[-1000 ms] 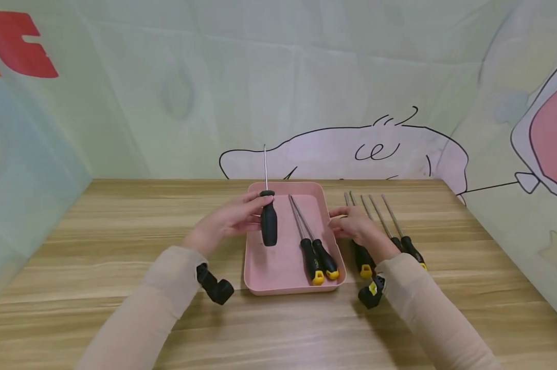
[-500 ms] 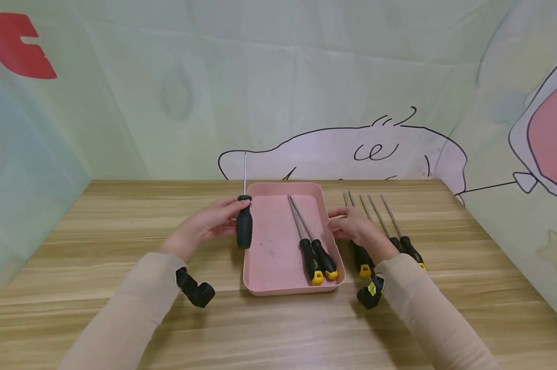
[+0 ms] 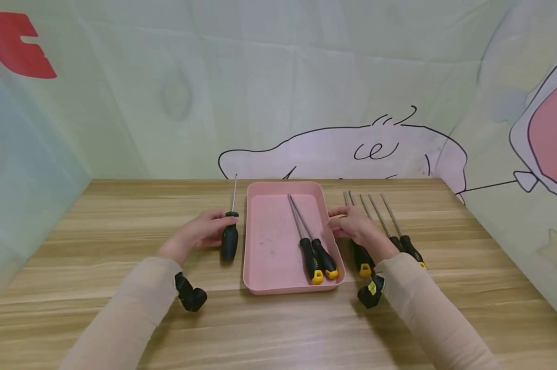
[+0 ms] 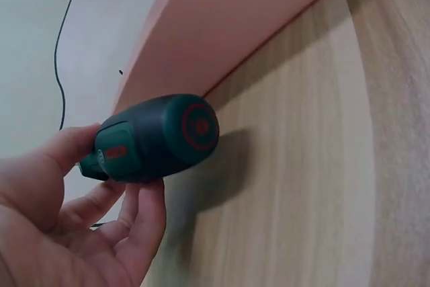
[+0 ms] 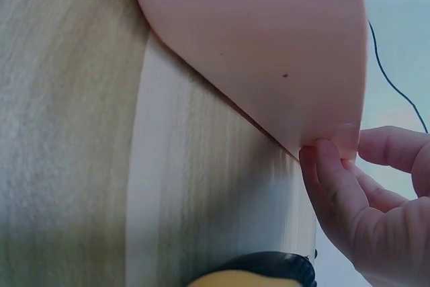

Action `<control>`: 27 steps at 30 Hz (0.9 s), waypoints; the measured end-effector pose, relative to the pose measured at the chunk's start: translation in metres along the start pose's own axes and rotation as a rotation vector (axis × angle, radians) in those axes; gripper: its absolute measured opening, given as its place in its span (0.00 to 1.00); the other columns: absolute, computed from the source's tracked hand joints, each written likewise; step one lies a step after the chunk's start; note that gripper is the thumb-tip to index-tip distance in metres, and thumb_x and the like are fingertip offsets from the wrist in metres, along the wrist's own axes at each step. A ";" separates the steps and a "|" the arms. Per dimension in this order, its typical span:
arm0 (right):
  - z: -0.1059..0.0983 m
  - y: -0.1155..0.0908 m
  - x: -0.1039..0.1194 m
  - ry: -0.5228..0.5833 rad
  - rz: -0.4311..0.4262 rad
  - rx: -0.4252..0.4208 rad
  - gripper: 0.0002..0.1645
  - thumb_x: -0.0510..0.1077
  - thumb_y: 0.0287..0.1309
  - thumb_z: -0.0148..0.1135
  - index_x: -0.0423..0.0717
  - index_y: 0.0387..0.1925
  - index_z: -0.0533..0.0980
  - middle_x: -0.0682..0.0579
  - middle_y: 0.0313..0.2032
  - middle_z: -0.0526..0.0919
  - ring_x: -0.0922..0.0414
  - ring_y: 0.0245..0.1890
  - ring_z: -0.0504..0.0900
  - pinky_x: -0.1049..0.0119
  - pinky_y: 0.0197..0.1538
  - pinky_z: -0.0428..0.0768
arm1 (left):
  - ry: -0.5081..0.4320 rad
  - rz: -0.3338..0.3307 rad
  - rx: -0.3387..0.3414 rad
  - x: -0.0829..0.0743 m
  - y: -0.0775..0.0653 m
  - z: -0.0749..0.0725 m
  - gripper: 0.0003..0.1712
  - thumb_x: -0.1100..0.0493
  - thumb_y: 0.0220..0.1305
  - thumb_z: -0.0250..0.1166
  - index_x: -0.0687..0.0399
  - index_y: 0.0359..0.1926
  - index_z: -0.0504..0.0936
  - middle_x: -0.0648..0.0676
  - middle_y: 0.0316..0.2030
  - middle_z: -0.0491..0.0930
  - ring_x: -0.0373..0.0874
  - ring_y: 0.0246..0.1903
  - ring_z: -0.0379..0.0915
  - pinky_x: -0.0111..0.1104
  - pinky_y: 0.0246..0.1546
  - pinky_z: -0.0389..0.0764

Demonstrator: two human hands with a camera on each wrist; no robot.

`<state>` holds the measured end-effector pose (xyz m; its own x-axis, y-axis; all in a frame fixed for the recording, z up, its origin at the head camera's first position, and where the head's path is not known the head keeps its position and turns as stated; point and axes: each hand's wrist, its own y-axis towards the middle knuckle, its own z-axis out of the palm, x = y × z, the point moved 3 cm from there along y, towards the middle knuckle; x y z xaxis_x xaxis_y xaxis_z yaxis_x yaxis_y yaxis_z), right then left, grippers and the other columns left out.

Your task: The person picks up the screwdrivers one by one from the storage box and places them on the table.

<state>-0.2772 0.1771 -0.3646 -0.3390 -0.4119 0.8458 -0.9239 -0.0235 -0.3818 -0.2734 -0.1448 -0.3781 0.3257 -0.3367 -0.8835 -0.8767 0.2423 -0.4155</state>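
Left of the pink tray [image 3: 271, 290], my left hand [image 3: 197, 232] pinches a dark green and black screwdriver [image 3: 229, 241] near the top of its handle. Its shaft points away toward the wall. In the left wrist view the green handle end [image 4: 198, 127] faces the camera, and its shadow falls on the table below. My right hand [image 3: 354, 226] holds the tray's right side wall; in the right wrist view the fingers [image 5: 329, 166] press against the outside of the wall. Two black screwdrivers with yellow ends [image 3: 311, 259] lie side by side inside the tray, toward its right.
Several more black and yellow screwdrivers [image 3: 412, 249] lie on the wooden table [image 3: 97, 241] to the right of the tray, partly hidden by my right hand and wrist. A printed cloth wall [image 3: 167, 103] rises behind the table's far edge.
My left hand has carried the green screwdriver from above the tray's left side out to the left and lower, beside the tray. The right hand and tray stay about where they were.
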 end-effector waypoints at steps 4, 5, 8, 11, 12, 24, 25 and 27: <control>0.000 0.001 -0.001 0.001 0.003 -0.002 0.24 0.34 0.57 0.57 0.33 0.56 0.68 0.37 0.48 0.75 0.53 0.34 0.80 0.62 0.45 0.79 | 0.050 -0.003 -0.041 0.004 0.001 0.001 0.16 0.54 0.64 0.56 0.62 0.44 0.69 0.53 0.36 0.73 0.40 0.32 0.71 0.30 0.32 0.76; 0.000 0.001 -0.001 -0.003 0.004 -0.002 0.24 0.34 0.57 0.57 0.33 0.57 0.68 0.37 0.48 0.75 0.53 0.34 0.80 0.62 0.45 0.79 | 0.060 -0.003 -0.049 0.005 0.001 0.001 0.16 0.54 0.64 0.56 0.62 0.44 0.69 0.53 0.36 0.73 0.41 0.32 0.71 0.30 0.31 0.76; 0.000 0.001 -0.002 -0.005 0.001 -0.009 0.24 0.34 0.57 0.58 0.34 0.56 0.69 0.37 0.48 0.75 0.53 0.34 0.80 0.62 0.45 0.79 | 0.083 -0.008 -0.070 0.005 0.000 0.001 0.16 0.54 0.64 0.56 0.63 0.44 0.70 0.54 0.37 0.72 0.42 0.33 0.70 0.31 0.32 0.76; 0.000 0.001 -0.001 -0.006 -0.007 -0.006 0.24 0.34 0.57 0.57 0.33 0.56 0.69 0.37 0.48 0.75 0.53 0.34 0.80 0.62 0.45 0.79 | 0.110 -0.007 -0.089 0.005 -0.001 0.001 0.16 0.54 0.64 0.56 0.64 0.43 0.70 0.55 0.37 0.72 0.42 0.33 0.70 0.31 0.33 0.76; 0.000 0.001 -0.001 -0.006 -0.006 -0.009 0.24 0.34 0.57 0.58 0.34 0.56 0.69 0.37 0.48 0.75 0.53 0.34 0.80 0.62 0.45 0.79 | 0.123 -0.006 -0.098 0.004 -0.002 0.001 0.15 0.54 0.64 0.56 0.63 0.41 0.69 0.55 0.37 0.71 0.42 0.32 0.70 0.31 0.32 0.76; 0.000 0.002 -0.003 -0.006 0.004 -0.017 0.24 0.35 0.57 0.58 0.34 0.56 0.69 0.38 0.49 0.75 0.53 0.35 0.80 0.62 0.46 0.79 | 0.310 0.028 -0.207 -0.001 -0.004 0.001 0.17 0.52 0.59 0.61 0.58 0.26 0.65 0.55 0.31 0.69 0.41 0.25 0.67 0.27 0.22 0.73; 0.000 0.002 -0.003 -0.005 0.005 -0.016 0.24 0.35 0.57 0.58 0.34 0.56 0.69 0.38 0.49 0.74 0.53 0.35 0.79 0.62 0.46 0.79 | 0.329 0.034 -0.215 -0.001 -0.003 0.001 0.18 0.52 0.58 0.62 0.57 0.24 0.64 0.54 0.29 0.68 0.40 0.23 0.67 0.26 0.20 0.73; -0.001 0.002 -0.003 -0.001 0.007 -0.015 0.24 0.34 0.57 0.58 0.34 0.56 0.69 0.38 0.48 0.75 0.53 0.35 0.80 0.62 0.46 0.78 | 0.347 0.045 -0.224 0.000 -0.002 0.000 0.19 0.51 0.57 0.62 0.55 0.22 0.63 0.52 0.26 0.68 0.38 0.20 0.65 0.25 0.18 0.71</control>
<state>-0.2786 0.1786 -0.3675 -0.3453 -0.4132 0.8427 -0.9242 -0.0066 -0.3819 -0.2720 -0.1455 -0.3770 0.1807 -0.6261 -0.7585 -0.9551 0.0723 -0.2872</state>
